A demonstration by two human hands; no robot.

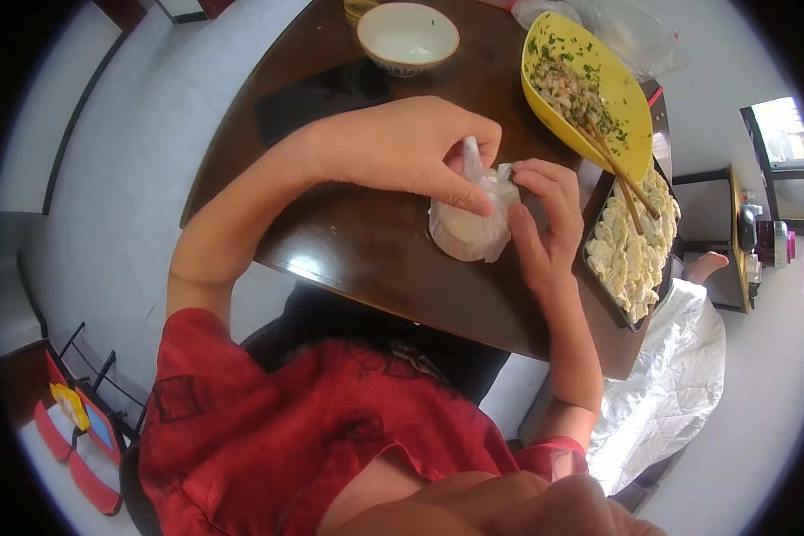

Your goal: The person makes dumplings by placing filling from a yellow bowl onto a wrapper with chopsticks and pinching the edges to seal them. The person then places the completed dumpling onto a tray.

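Observation:
A small clear plastic bag, with a pale round mass inside, sits at the middle of the brown table. My left hand reaches over it from the left and pinches its twisted, upright end between thumb and fingers. From the right, my right hand has its fingertips and thumb at the bag's gathered top and side, around a second loose corner. What exactly fills the bag is blurred by the plastic.
A yellow bowl of chopped filling with green bits stands at the upper right, wooden chopsticks leaning out. Beside it, a dark tray holds many dumplings. A white bowl stands behind a dark flat object.

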